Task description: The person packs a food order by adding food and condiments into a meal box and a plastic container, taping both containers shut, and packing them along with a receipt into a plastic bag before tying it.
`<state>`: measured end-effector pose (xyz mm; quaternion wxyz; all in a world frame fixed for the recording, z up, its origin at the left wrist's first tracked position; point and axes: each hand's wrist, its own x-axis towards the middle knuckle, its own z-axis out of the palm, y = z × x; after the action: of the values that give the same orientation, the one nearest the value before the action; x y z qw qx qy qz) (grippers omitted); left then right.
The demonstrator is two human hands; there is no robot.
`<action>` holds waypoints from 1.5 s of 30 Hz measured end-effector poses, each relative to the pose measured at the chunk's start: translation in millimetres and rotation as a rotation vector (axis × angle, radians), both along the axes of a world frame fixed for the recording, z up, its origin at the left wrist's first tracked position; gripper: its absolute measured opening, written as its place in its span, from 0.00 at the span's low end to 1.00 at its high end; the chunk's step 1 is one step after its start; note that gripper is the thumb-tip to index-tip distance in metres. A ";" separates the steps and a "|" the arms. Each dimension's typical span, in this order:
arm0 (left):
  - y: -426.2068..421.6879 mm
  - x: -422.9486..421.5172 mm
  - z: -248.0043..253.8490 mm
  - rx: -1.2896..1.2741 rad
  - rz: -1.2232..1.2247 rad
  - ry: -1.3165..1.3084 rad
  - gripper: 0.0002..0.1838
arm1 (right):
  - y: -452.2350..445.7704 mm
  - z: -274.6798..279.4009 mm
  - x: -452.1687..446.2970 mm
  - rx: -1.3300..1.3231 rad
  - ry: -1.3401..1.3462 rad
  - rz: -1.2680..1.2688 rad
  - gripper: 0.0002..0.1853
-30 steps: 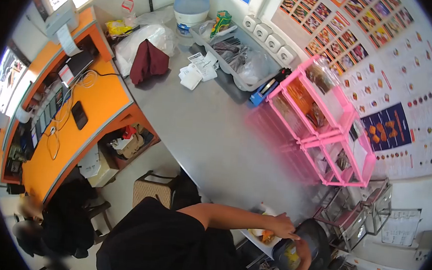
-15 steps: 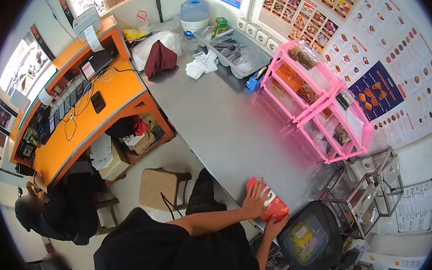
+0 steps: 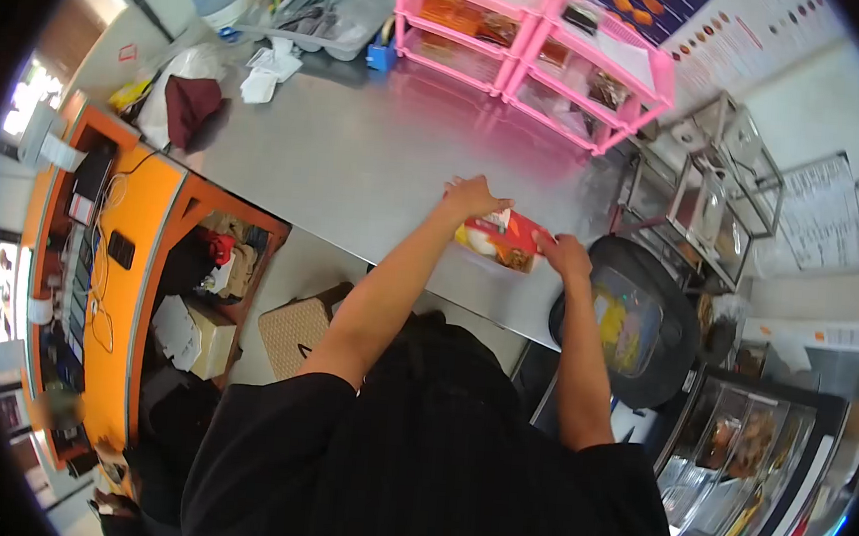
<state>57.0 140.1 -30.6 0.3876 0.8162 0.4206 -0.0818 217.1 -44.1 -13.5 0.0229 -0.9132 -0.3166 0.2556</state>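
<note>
Right of centre, on the table (image 3: 338, 152), sits one open red box (image 3: 525, 232), left hand (image 3: 472, 199), fingers spread, at its upper-left edge, right hand (image 3: 569, 257), fingers bent, at its right end, hold unclear; flap-closing seems underway, next calling for even pressure.

Remotely, I see a red box (image 3: 520, 232), pink racks (image 3: 514, 67), an orange desk (image 3: 137, 297), maroon cloth (image 3: 190, 110) and tan weave-patterned stool (image 3: 290, 336).
</note>
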 end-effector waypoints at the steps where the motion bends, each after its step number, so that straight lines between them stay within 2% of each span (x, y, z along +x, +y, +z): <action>1: -0.6 1.8 15.6 -0.040 -0.004 0.071 0.49 | 2.9 1.8 5.2 0.020 -0.036 -0.013 0.39; 4: -3.5 4.3 25.4 -0.133 0.025 0.270 0.51 | 2.1 -3.6 19.0 0.037 -0.064 0.012 0.40; 6: -5.6 8.6 -9.8 -0.140 -0.031 0.263 0.51 | -0.6 -15.2 22.3 0.020 0.015 0.008 0.41; 8: -14.2 -3.7 12.7 -0.128 -0.134 0.163 0.53 | -1.1 -27.1 22.5 0.053 0.072 -0.023 0.43; 11: -20.1 5.8 -66.8 -0.066 0.011 0.260 0.64 | -10.5 -45.5 -0.9 0.187 0.092 -0.103 0.44; 13: -49.4 -9.1 -74.3 0.071 0.092 0.061 0.68 | -16.5 -64.0 -19.6 0.318 0.056 -0.136 0.42; 15: -68.6 -24.0 -76.8 0.125 0.246 -0.228 0.68 | -21.7 -72.9 -27.1 0.509 0.078 -0.146 0.36; 17: -67.4 -27.1 -45.0 0.049 0.278 -0.229 0.61 | -20.2 -73.2 -25.7 0.615 0.128 -0.161 0.33; 20: -55.4 -25.8 -39.1 0.014 0.206 -0.143 0.51 | -17.1 -72.9 -7.4 0.457 0.213 -0.173 0.31; 22: -43.2 -18.9 -38.1 0.040 0.160 -0.081 0.45 | -19.7 -78.1 -1.8 0.468 0.309 -0.190 0.30; 25: -25.3 -15.2 -31.9 -0.156 0.140 -0.105 0.42 | -18.5 -91.5 -1.1 0.457 0.338 -0.192 0.30; 27: -28.4 -15.2 -33.3 -0.108 0.189 -0.102 0.41 | -16.8 -105.7 -7.1 0.459 0.249 -0.197 0.31; 29: -34.5 -13.8 -45.8 -0.066 0.246 -0.146 0.39 | -12.5 -122.5 -26.6 0.481 0.086 -0.212 0.33; 31: -47.4 -12.1 -76.8 -0.036 0.307 -0.235 0.37 | -20.2 -110.5 -54.2 0.626 0.110 -0.270 0.36; 33: -60.3 -9.1 -128.2 0.142 0.380 -0.483 0.33 | -24.9 -122.8 -74.0 0.878 0.105 -0.259 0.35; 34: -53.0 -8.5 -151.0 0.213 0.398 -0.614 0.31 | -24.3 -119.7 -77.8 0.879 0.138 -0.252 0.35; 36: -51.1 -22.0 -101.5 -0.002 0.497 -0.446 0.30 | -22.3 -120.7 -71.5 0.890 0.166 -0.237 0.34; 38: -43.1 -32.6 -63.0 0.018 0.461 -0.322 0.29 | -21.5 -121.4 -74.7 0.903 0.165 -0.248 0.34; 43: -26.5 -25.3 -15.0 0.076 0.309 -0.064 0.33 | -21.7 -121.1 -74.5 0.948 0.193 -0.307 0.33; 45: -24.0 -24.5 -18.8 0.071 0.305 -0.059 0.34 | -21.0 -123.8 -74.9 0.954 0.180 -0.296 0.33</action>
<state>32.5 116.1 -49.3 0.3787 0.7579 0.5310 0.0168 142.3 -65.1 -137.3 0.5008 -0.8104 -0.2619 0.1541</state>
